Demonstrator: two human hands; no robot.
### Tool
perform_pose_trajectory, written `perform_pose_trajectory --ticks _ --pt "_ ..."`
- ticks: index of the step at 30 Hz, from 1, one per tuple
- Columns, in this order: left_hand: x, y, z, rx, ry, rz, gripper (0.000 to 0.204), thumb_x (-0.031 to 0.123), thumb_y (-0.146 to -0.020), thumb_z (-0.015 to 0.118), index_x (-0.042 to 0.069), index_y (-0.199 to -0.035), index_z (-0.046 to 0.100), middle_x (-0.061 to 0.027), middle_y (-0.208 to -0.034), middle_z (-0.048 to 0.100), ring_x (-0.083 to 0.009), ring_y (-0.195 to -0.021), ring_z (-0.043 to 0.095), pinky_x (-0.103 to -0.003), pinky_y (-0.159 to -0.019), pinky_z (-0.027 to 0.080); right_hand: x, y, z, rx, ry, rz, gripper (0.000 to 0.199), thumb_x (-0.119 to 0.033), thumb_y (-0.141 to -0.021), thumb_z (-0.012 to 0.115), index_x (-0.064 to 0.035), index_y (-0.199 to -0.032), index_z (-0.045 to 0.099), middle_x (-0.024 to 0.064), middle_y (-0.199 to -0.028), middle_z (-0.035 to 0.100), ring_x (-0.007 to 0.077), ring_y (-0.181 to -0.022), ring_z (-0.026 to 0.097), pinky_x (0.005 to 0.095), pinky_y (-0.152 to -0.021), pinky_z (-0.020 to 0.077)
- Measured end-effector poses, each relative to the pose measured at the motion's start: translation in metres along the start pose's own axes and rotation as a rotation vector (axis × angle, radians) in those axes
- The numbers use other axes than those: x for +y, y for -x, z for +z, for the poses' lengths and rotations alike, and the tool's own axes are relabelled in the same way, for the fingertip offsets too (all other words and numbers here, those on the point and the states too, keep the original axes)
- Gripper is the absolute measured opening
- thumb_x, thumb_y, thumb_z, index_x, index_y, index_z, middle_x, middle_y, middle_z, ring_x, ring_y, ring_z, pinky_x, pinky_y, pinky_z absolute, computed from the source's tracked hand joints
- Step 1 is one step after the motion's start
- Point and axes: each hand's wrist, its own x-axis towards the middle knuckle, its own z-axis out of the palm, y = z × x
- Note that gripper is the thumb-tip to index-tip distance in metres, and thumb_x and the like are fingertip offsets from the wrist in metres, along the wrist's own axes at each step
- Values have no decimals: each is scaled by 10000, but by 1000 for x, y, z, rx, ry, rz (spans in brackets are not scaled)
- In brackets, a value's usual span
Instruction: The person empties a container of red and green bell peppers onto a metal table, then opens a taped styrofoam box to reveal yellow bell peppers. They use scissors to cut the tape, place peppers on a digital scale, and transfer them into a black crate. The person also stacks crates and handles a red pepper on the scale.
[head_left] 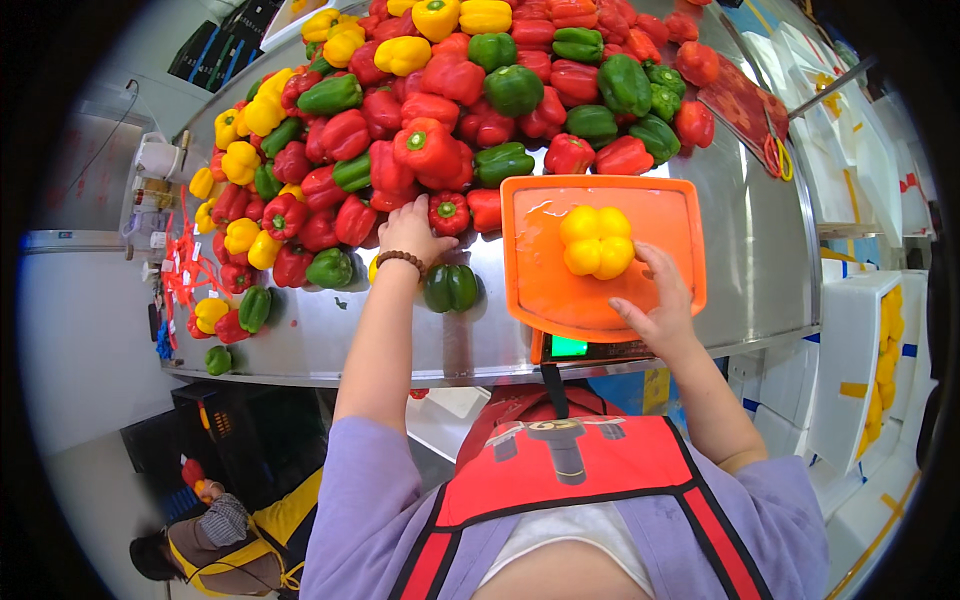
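My left hand (409, 237), with a brown bead bracelet at the wrist, lies at the near edge of a bell pepper pile. Its fingers and thumb are spread around the side of a red bell pepper (449, 213), touching it without a visible closed grip. A yellow bell pepper (597, 242) rests on an orange tray (526, 290), which sits on a scale with a lit green display (569, 346). Beside that pepper my right hand (660, 300) is open, thumb and fingers apart, fingertips close to its right side. A green bell pepper (451, 288) lies just below my left hand.
Red, green and yellow peppers heap across the metal table (740, 255). Scissors with yellow handles (783, 160) lie at the right. Red strips (188, 265) hang at the left edge. White foam boxes (850, 360) stand right. Another person (225, 535) works at lower left.
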Motion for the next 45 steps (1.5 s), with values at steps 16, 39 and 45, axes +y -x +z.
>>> perform_pose_trajectory --ticks 16,39,45 --pt "51 102 -84 112 1160 267 714 158 -594 826 -27 -1192 483 -113 -1057 585 -189 -983 575 -304 -878 463 -59 -14 -4 21 -272 -106 716 -235 -722 774 -36 -1319 432 145 -1316 474 301 -1213 469 381 -984 397" --pt "138 145 -49 -643 2115 117 498 59 -818 662 65 -1249 412 -78 -1160 497 -158 -1094 507 -289 -937 435 -54 13 -22 -128 -1050 225 791 -167 -747 757 -32 -1395 324 109 -1303 471 203 -1191 490 362 -1019 391" --pt "136 169 -16 -246 1897 229 408 162 -905 587 51 -1273 451 -91 -1157 560 -165 -1021 562 -302 -910 434 20 15 -88 361 -1166 325 674 -302 -819 674 -40 -1364 375 93 -1219 545 212 -1103 553 343 -924 454"
